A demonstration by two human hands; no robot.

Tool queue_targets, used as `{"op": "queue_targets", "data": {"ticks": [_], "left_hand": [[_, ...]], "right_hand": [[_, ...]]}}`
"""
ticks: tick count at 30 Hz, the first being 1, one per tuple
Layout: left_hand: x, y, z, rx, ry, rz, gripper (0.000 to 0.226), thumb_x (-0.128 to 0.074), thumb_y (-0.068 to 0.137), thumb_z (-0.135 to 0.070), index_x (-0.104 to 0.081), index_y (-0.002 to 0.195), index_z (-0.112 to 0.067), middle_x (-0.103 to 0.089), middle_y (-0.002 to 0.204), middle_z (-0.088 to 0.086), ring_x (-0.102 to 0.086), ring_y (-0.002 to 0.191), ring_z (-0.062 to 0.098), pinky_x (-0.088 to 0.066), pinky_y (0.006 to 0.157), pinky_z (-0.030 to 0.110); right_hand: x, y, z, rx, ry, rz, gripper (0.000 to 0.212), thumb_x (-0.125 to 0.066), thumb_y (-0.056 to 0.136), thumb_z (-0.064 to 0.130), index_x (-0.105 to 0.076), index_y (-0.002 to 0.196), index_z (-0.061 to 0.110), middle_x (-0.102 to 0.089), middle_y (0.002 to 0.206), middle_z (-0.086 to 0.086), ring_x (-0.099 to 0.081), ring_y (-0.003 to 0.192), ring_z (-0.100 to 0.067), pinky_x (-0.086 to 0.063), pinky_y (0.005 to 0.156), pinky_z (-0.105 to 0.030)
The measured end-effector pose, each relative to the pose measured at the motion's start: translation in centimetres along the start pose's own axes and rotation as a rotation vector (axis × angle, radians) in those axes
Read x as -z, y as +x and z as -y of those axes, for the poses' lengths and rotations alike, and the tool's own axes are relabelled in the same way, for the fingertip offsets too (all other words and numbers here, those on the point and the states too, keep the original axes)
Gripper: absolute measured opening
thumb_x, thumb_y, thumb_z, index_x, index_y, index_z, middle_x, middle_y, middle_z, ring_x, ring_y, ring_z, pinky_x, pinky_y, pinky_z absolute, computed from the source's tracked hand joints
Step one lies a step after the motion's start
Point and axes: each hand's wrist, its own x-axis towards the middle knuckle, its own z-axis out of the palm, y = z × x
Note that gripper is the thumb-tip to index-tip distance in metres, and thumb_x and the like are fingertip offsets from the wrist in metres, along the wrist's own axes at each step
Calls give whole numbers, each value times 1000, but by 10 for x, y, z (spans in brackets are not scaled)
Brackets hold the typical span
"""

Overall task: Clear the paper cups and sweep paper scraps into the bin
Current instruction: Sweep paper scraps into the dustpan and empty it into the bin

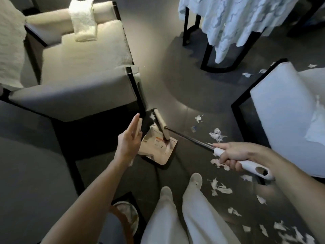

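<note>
I see the paper scraps (218, 135) lying torn and white on the dark floor (184, 85). Most of them are on the right side, from just past the broom pole down to the bottom corner. One scrap lies on the seat of the white chair (281, 106) at the right.

The broom (161, 125) has its head down on the dustpan (158, 147), and its black pole slants back to a white grip. The right hand (241, 155) is curled round that grip, with the first finger laid straight along the pole.

The dustpan sits on the floor just beside the front leg of the big pale armchair (79, 59). Its tall handle stands up, and the left hand (130, 138) rests against it with the fingers straight. I cannot tell if the thumb goes round the handle.

Below the hands I see two legs in white trousers (193, 217) and two pale shoes (196, 180), close to the dustpan.

A folded white towel (82, 20) hangs over the back of the armchair. Farther off at the top stands a table (207, 55) with dark legs, and a light blue cloth (228, 20) hangs down from it.
</note>
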Motion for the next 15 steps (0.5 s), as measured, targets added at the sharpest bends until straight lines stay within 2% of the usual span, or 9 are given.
{"op": "queue_targets", "data": {"ticks": [3,6,7,10,13,15], "left_hand": [[-19,17,-14,-57,0,77,66,-54,94,0,-31,149,-28,-41,141,-11,-34,128,-7,-32,108,19],[-41,39,-27,-137,48,141,66,-56,92,5,-34,148,-22,-43,134,-12,-35,115,-25,-30,96,0],[-49,45,-31,-158,81,159,67,-57,91,6,-34,148,-21,-46,132,-10,-39,112,-23,-31,94,-1],[-76,60,-42,-189,148,204,66,-57,92,3,-32,149,-20,-52,129,-5,-49,115,0,-33,94,4],[-104,75,-54,-191,139,210,65,-57,93,1,-32,149,-22,-48,131,-10,-46,121,2,-31,95,1],[-120,91,-63,-190,135,208,65,-57,92,2,-34,148,-21,-47,132,-12,-46,123,1,-30,96,-1]], "right_hand": [[24,-3,-15,30,105,-90,74,-48,92,-4,-28,147,42,-43,46,1,-34,36,-5,-31,32,-15],[52,4,-28,54,134,-213,76,-50,92,-4,-28,147,42,-47,45,0,-36,37,-7,-33,34,-17],[61,9,-30,51,125,-257,77,-51,91,-5,-27,147,42,-49,49,-2,-38,38,-8,-34,35,-19],[89,31,-31,32,115,-345,81,-52,88,-5,-25,148,43,-51,62,-8,-41,40,-12,-36,40,-24],[116,52,-24,25,101,-384,82,-52,87,-3,-22,149,41,-54,63,-10,-43,40,-13,-37,43,-25],[128,62,-18,18,50,-393,80,-50,88,-2,-21,150,38,-58,72,-13,-46,44,-14,-39,44,-25]]}}
